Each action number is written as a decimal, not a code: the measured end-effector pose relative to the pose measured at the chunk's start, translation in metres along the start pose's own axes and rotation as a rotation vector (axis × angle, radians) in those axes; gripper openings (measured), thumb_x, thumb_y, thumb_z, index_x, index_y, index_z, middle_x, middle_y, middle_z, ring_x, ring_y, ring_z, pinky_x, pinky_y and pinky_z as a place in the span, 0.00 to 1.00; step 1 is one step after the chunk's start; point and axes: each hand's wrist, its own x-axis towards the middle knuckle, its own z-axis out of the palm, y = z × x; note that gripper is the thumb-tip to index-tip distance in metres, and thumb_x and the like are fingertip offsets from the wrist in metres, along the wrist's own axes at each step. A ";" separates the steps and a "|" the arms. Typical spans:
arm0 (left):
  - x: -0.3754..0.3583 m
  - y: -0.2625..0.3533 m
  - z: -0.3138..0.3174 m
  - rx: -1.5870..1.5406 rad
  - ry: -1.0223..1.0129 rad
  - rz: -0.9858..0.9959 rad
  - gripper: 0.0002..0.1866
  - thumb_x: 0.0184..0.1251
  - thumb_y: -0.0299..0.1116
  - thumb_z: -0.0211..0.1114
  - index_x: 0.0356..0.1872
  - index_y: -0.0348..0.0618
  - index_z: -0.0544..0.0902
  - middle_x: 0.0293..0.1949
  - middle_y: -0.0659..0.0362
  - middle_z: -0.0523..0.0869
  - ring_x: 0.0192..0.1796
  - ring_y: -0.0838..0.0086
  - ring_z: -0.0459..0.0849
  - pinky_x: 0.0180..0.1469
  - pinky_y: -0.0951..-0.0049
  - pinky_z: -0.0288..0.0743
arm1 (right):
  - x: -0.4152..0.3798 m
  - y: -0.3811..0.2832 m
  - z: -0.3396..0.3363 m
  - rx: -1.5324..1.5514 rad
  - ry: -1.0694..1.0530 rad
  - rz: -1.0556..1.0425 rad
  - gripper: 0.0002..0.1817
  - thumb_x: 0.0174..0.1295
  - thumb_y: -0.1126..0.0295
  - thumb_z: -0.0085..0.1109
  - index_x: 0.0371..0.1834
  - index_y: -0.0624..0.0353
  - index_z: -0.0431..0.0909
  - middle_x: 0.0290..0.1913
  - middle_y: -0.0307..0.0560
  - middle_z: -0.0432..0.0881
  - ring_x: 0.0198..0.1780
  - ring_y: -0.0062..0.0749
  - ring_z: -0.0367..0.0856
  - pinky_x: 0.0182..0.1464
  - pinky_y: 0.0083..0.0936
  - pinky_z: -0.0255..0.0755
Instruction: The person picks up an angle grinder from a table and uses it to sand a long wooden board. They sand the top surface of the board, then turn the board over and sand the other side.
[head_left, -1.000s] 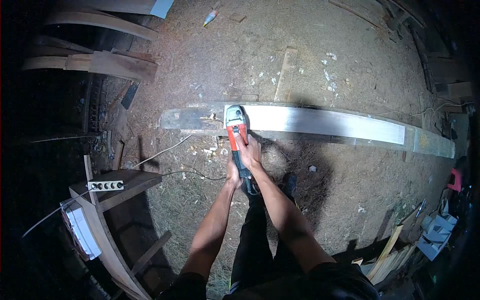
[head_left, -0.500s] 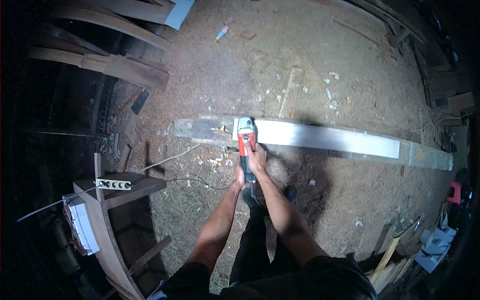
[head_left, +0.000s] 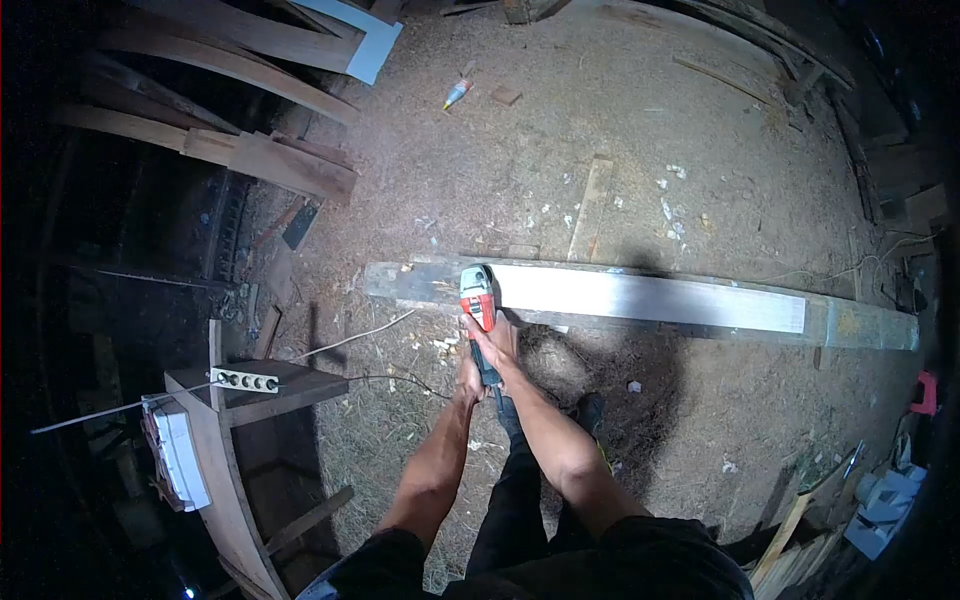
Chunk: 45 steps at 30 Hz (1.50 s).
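Both my hands are on a red, black and grey angle grinder (head_left: pixel 479 300). My left hand (head_left: pixel 471 380) is wrapped round the black rear end, by the cord. Higher up, my right hand (head_left: pixel 497 343) grips the body near the red part. The grinder's head lies over the left end of a long pale board (head_left: pixel 650 298), which rests on a longer, darker plank (head_left: pixel 415 283) on the ground. Its disc is hidden under the head.
A power strip (head_left: pixel 246 380) sits on a wooden stand (head_left: pixel 290 390) at the left, with cables running off it. Stacked planks (head_left: pixel 290 170) lie at the upper left. A small bottle (head_left: pixel 458 94) and a thin board (head_left: pixel 591 208) are on the ground beyond.
The view has shifted, so the surroundings appear lower and further right. The grinder, still in both hands, has moved left relative to the pale board and now tilts slightly.
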 end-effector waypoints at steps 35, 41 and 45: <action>-0.024 -0.109 0.204 0.349 -0.392 -0.145 0.28 0.74 0.55 0.33 0.51 0.45 0.75 0.28 0.59 0.82 0.22 0.71 0.81 0.16 0.70 0.77 | -0.018 0.076 -0.245 0.265 0.414 0.172 0.35 0.52 0.38 0.61 0.44 0.62 0.80 0.41 0.65 0.83 0.48 0.60 0.80 0.52 0.45 0.71; -0.014 -0.096 0.158 0.117 -0.259 -0.242 0.30 0.72 0.59 0.34 0.47 0.45 0.77 0.27 0.57 0.83 0.22 0.69 0.82 0.19 0.65 0.78 | -0.003 0.080 -0.185 0.161 0.274 0.194 0.35 0.51 0.35 0.60 0.45 0.58 0.81 0.41 0.58 0.84 0.46 0.53 0.82 0.49 0.40 0.73; -0.030 -0.068 0.145 0.245 -0.285 -0.166 0.30 0.73 0.57 0.32 0.54 0.45 0.74 0.31 0.56 0.84 0.24 0.69 0.83 0.18 0.70 0.78 | -0.009 0.047 -0.175 0.176 0.235 0.219 0.35 0.51 0.35 0.60 0.42 0.61 0.81 0.40 0.58 0.84 0.45 0.47 0.83 0.47 0.37 0.74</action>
